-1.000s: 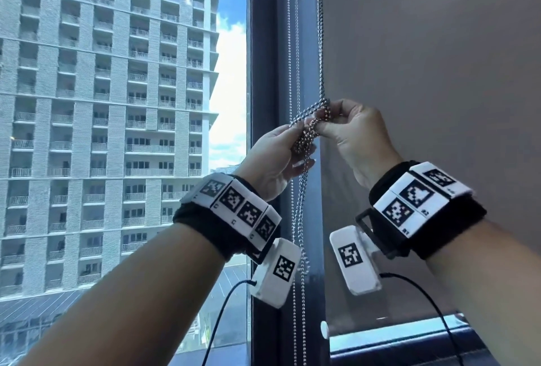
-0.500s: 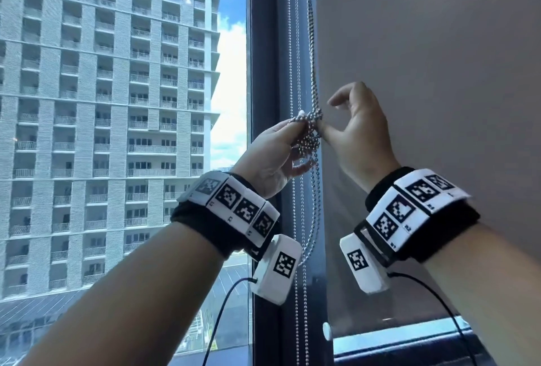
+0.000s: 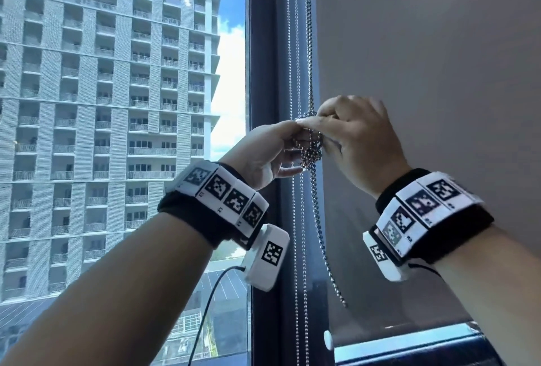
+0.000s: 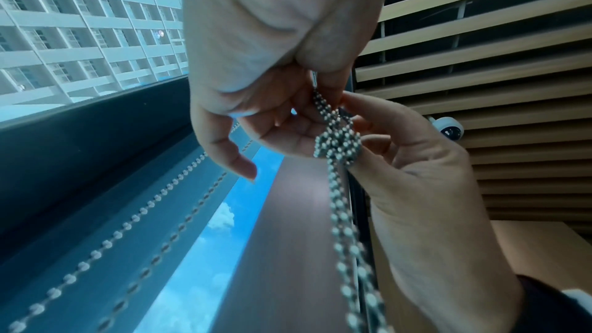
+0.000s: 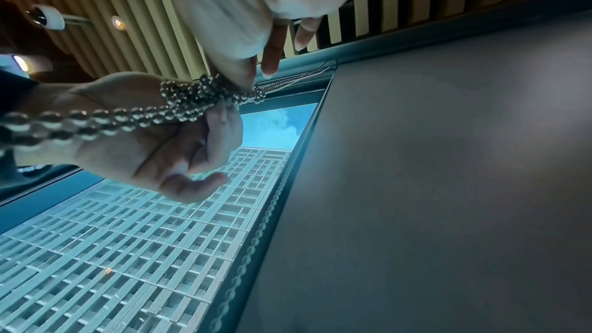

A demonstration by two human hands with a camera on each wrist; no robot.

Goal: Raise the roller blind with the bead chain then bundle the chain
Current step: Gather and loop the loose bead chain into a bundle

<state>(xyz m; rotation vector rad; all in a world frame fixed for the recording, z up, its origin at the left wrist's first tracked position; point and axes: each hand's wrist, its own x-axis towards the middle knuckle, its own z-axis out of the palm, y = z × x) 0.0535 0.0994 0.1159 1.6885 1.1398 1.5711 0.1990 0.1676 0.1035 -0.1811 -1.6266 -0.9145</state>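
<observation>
The metal bead chain (image 3: 309,43) hangs down the dark window frame beside the grey roller blind (image 3: 424,73). At chest height it is wound into a knotted bundle (image 3: 311,155). My left hand (image 3: 292,134) pinches the bundle from the left with thumb and forefinger. My right hand (image 3: 325,119) pinches it from the right, fingers curled over its top. A doubled tail (image 3: 325,248) dangles below the bundle and swings right. The left wrist view shows the bundle (image 4: 338,143) between both hands. The right wrist view shows the bundle (image 5: 198,95) against my left palm (image 5: 144,141).
A second pair of bead chains (image 3: 289,43) runs down the frame just left of mine. The blind's bottom rail (image 3: 409,339) sits low over a strip of glass. A tower block (image 3: 102,102) fills the left pane. A slatted ceiling (image 4: 480,34) is overhead.
My right hand's fingers, lifted half a second ago, have come back down onto the top of the bundle. The hanging tail has shortened and swung right. The left hand has stayed on the bundle.
</observation>
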